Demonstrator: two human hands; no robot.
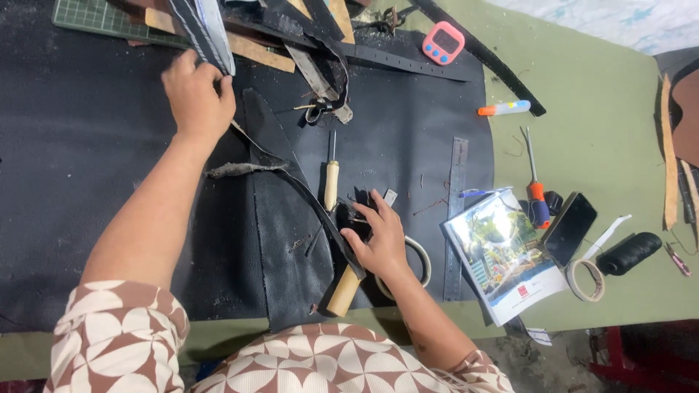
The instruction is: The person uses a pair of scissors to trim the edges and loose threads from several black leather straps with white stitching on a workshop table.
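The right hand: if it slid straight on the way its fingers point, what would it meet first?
The right hand points up and slightly left across the black leather sheet. First in line is probably the small metal blade just past its fingertips, though the height is unclear.

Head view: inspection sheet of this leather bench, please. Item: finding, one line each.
Surface: green table top, left part covered by a black leather sheet.
Job's things: long black leather strap running from the upper pile down to the right hand.
Clutter: two wooden-handled tools, steel ruler, pink timer, orange-handled screwdriver, booklet, phone, tape rolls, black thread spool, marker.
Grippers: left hand grips strips at the top pile; right hand presses on the strap, fingers spread.
Cables: nothing seen.
Surroundings: brown leather pieces at the right edge; green cutting mat top left.
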